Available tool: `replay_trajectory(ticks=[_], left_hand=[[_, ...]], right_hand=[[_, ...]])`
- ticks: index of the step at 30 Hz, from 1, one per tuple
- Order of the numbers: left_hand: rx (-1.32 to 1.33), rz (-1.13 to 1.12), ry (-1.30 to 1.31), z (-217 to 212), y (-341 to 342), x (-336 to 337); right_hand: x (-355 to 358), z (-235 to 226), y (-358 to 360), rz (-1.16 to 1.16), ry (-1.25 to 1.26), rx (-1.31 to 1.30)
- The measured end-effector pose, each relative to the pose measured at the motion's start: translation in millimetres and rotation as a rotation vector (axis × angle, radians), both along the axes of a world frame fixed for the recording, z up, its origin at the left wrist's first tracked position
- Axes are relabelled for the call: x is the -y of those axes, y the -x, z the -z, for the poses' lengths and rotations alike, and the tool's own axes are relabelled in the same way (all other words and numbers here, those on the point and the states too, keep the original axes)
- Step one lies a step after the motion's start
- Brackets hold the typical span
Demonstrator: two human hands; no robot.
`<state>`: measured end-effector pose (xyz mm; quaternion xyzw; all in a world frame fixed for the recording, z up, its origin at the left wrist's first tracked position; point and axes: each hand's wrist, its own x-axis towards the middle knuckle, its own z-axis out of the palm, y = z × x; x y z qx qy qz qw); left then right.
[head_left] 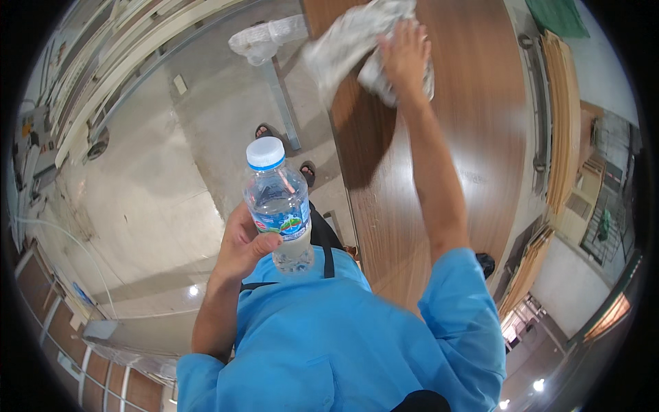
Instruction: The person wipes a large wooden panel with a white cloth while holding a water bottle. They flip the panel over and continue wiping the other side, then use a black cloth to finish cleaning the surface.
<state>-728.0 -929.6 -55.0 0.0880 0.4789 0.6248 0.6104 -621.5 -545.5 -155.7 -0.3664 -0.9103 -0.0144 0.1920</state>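
My left hand is wrapped round a clear plastic bottle with a white cap and a blue label. The bottle stands upright in front of my body, and clear liquid shows inside. Far ahead, my right hand lies stretched out on a crumpled whitish cloth, its fingers a little apart. It presses the cloth onto a long brown wood-grain board. Part of the cloth, smeared by motion, trails left past the board's edge. The board has a glossy sheen near my right forearm.
A grey metal bar and a plastic-wrapped bundle are left of the board. Long pale strips are stacked at the far left. Wooden panels lean along the right side. A thin pale hose curves at the left.
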Motion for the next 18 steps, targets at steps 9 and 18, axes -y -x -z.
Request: replay_trajectory(ticks=[9, 18], left_hand=[[0.096, 0.042, -0.066, 8, 27, -16], [0.089, 0.013, -0.083, 4, 22, -18]], right_hand=[[-5, 1, -39, -0.310, 0.210, 0.066], [-6, -16, -20, -0.401, 0.250, 0.221]])
